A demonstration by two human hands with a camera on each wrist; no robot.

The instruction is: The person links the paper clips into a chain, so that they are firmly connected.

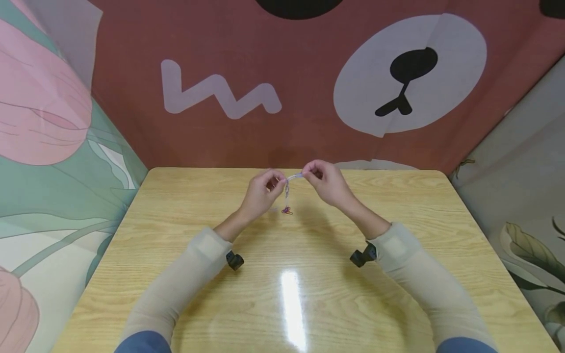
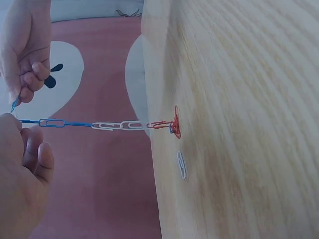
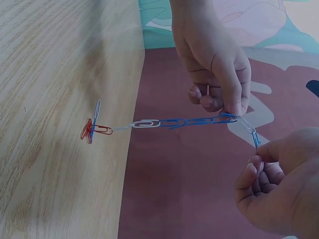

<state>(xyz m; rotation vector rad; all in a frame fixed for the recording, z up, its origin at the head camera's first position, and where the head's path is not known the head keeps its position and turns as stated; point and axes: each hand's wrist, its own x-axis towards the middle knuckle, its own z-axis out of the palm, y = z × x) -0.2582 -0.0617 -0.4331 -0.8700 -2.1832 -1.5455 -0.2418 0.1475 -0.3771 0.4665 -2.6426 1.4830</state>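
A chain of linked paper clips in blue, white and red is strung between the hands and hangs down from the left one. My left hand pinches a blue link where the chain bends. Higher and to the right, my right hand pinches the blue clip at the chain's end, with a white clip spanning the gap between the hands. The chain's lower red end meets a small cluster of red paper clips on the table, with a bit of blue among them. Beside that cluster lies a loose white paper clip.
The light wood table ends at a brown printed cloth just behind the hands. Patterned cloths hang along the left and right sides. Each wrist carries a small black camera.
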